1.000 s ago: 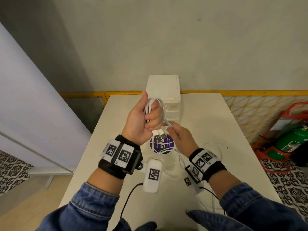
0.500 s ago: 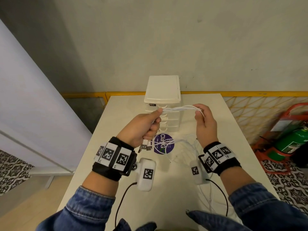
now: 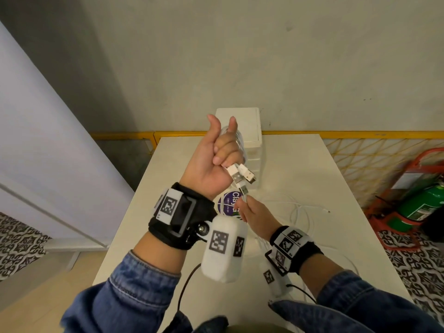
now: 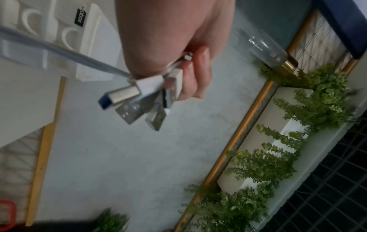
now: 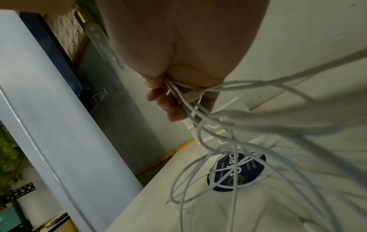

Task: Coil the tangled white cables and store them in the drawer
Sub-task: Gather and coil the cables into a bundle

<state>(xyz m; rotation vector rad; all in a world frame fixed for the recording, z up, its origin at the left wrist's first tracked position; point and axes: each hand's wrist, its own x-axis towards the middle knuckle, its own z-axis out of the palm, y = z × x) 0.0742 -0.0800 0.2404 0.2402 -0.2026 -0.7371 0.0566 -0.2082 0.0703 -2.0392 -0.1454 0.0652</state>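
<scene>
Above the middle of the table, the left hand is now raised upright with the thumb pointing to 12 o'clock, whereas half a second ago it was stretched level with the right hand and a span of cable was drawn taut between them. The right hand has been brought down from 2 o'clock of the left hand to a place just below it, at about 5 o'clock.

The white cables are wound around the curled fingers of the left hand, which is clenched on them, and the USB plugs stick out of the bottom of the fist at 4 o'clock. In the left wrist view the USB plugs are seen fanned out under the fingers. Several strands are pinched in the right hand, just beneath the plugs; in the right wrist view the white cables are seen to spill in loose loops from the hand down onto the table.

More slack lies on the table at 3 o'clock of the right hand. The white drawer unit stands behind the left hand, at the far edge of the table, and a round purple sticker is seen between the two wrists.
</scene>
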